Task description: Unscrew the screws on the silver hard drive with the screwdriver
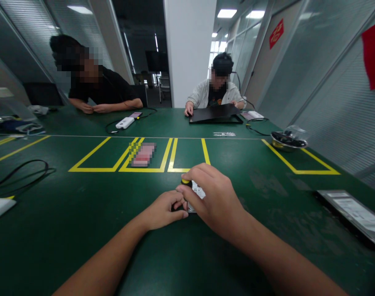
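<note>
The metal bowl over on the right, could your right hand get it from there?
Probably, with a stretch forward and rightward: nothing seems to stand between the right hand and the metal bowl. But that hand is holding a yellow-topped handle.

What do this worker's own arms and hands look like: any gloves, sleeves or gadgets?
The left hand and right hand are ungloved. Neither the left forearm nor the right forearm shows a sleeve, watch, bracelet or cable.

Ceiling panels (227, 13) bright | near tabletop (91, 230) dim | edges stretched | pixelated in spots
</note>
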A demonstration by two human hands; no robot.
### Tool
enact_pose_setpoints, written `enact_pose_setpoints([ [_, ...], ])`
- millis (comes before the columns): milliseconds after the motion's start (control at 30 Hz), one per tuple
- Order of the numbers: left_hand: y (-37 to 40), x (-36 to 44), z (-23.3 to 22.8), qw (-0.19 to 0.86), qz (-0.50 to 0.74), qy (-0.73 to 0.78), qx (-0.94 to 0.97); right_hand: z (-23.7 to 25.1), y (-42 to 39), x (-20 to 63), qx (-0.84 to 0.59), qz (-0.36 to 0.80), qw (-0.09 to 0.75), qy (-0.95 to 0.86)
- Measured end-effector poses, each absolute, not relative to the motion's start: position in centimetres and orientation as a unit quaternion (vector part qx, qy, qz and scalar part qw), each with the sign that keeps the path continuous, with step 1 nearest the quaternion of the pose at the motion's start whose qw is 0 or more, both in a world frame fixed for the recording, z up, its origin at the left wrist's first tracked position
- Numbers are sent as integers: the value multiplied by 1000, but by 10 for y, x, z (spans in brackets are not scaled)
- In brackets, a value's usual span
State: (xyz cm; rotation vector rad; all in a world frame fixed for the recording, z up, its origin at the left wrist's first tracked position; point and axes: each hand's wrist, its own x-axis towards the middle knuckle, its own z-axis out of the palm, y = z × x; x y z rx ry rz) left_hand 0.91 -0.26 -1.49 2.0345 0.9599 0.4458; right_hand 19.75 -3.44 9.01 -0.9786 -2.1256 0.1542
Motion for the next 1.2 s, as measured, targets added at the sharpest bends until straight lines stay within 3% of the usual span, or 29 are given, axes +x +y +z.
enact_pose_setpoints([
  [1000, -1, 9, -14, 368, 191, 380, 827, 98, -32, 205, -334, 133, 404, -841],
  [1200, -1, 9, -5, 364, 187, 368, 835, 132, -47, 229, -353, 45, 432, -829],
])
